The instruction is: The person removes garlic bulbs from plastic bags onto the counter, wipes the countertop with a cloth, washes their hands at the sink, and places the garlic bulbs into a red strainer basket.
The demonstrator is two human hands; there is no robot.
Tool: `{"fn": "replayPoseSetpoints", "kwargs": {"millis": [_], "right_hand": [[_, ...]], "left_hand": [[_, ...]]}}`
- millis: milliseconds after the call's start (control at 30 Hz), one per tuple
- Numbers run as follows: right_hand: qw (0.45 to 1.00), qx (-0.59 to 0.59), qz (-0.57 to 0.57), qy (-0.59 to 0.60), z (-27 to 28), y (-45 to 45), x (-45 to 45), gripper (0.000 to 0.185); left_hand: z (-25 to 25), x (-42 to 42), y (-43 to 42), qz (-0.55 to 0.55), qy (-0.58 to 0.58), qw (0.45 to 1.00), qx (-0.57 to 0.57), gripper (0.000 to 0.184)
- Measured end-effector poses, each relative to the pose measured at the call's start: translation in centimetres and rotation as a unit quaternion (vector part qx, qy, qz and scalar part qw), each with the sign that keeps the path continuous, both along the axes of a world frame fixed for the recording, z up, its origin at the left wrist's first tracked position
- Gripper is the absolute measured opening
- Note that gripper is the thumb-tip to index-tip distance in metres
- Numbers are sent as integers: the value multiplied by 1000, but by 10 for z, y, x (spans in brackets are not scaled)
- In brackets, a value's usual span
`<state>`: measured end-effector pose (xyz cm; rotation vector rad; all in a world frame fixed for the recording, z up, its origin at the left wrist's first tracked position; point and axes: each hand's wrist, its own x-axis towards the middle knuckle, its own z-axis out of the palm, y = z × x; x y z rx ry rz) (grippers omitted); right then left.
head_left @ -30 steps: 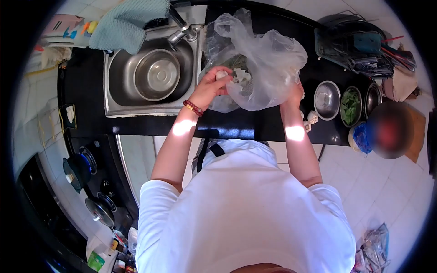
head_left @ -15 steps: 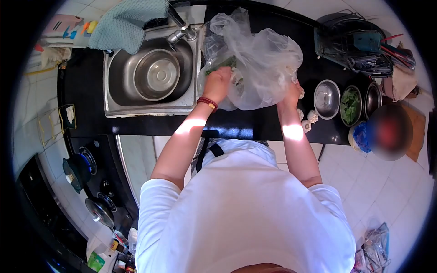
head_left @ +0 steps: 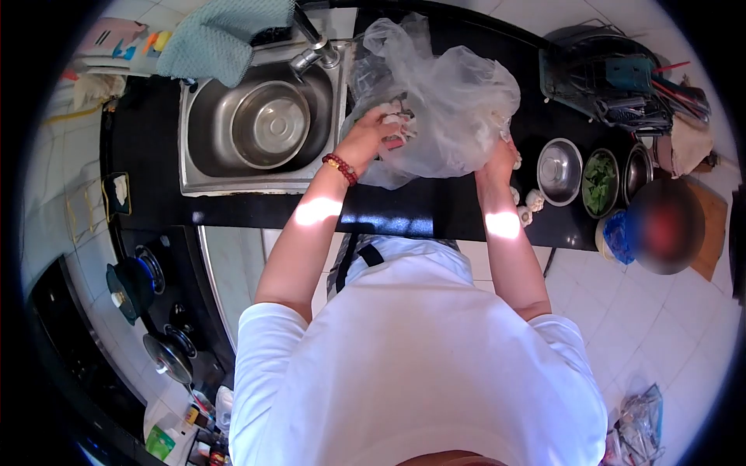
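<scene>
Plastic bag (head_left: 454, 109) lies between left hand (head_left: 369, 136) and right hand (head_left: 497, 161)

The bag (head_left: 458, 105) is crinkled glossy plastic, the sink (head_left: 208, 128) shiny metal.

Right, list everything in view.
plastic bag: 1, translucent white, on counter
garlic bulbs: at least 3, white, right of bag
sink: 1, silver, left of bag
basin: 1, silver, in sink
faucet: 1, silver, above sink
cloth: 1, blue-grey, left of faucet
bowls: 3, silver, counter's right
leaves: several, green, in middle bowl
rack: 1, dark green, upper right
pot: 1, dark, far left
pan: 1, dark, below pot
left hand: 1, bare, at bag's left
right hand: 1, bare, at bag's right
</scene>
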<state>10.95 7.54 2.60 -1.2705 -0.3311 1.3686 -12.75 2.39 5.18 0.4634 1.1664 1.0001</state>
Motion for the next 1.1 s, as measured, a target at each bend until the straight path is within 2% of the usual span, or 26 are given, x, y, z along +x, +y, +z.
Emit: {"fn": "replayPoseSetpoints", "kwargs": {"millis": [133, 200, 233, 300, 333, 400, 500, 567, 633, 667, 700, 733, 767, 833, 900, 1100], "right_hand": [[1000, -9, -5, -2, 4, 0, -4, 22], [1000, -15, -7, -4, 6, -1, -5, 22], [1000, -16, 1, -4, 4, -2, -5, 28], [1000, -17, 15, -4, 3, -4, -3, 40], [1000, -18, 12, -2, 3, -4, -4, 36], [1000, -20, 5, 1, 4, -4, -4, 27], [1000, -19, -10, 14, 0, -6, -6, 28], [980, 82, 85, -157, -8, -10, 0, 28], [979, 82, 93, -159, 0, -11, -3, 27], [995, 32, 52, -76, 3, -9, -5, 27], [1000, -19, 11, 7, 8, -8, -8, 27], [998, 18, 38, -46, 5, -9, -5, 27], [991, 56, 65, -98, -1, -12, -1, 26], [992, 53, 60, -96, 5, -11, -4, 26], [999, -28, -5, 14, 13, -7, -9, 25], [1000, -28, 3, -3, 17, -8, -14, 23]], "left_hand": [[4, 1, -4, -15, 42, 998, 39, 34], [0, 1, -3, -49, 95, 994, 28, 26], [-4, 1, -2, -66, 122, 990, 22, 23], [-15, 3, -2, -45, 99, 994, 10, 18], [-20, 5, -2, -34, 87, 996, 4, 20], [-21, 10, -2, -29, 183, 983, 2, 26], [-24, 16, -2, -16, 283, 957, 64, 33], [-33, 16, -1, -21, 314, 945, 86, 35], [-33, 14, 2, -39, 324, 943, 68, 35], [-32, 13, 2, -28, 257, 966, 15, 33], [-9, 13, 2, -17, 188, 981, -38, 31], [4, 13, 3, -7, 117, 989, -91, 30], [1, 13, 2, -2, 91, 994, -58, 27], [-4, 12, -2, 8, 40, 999, 8, 23], [-7, 8, -5, -37, 66, 996, 40, 22], [-15, 9, -9, -47, 118, 992, 18, 22]]}}
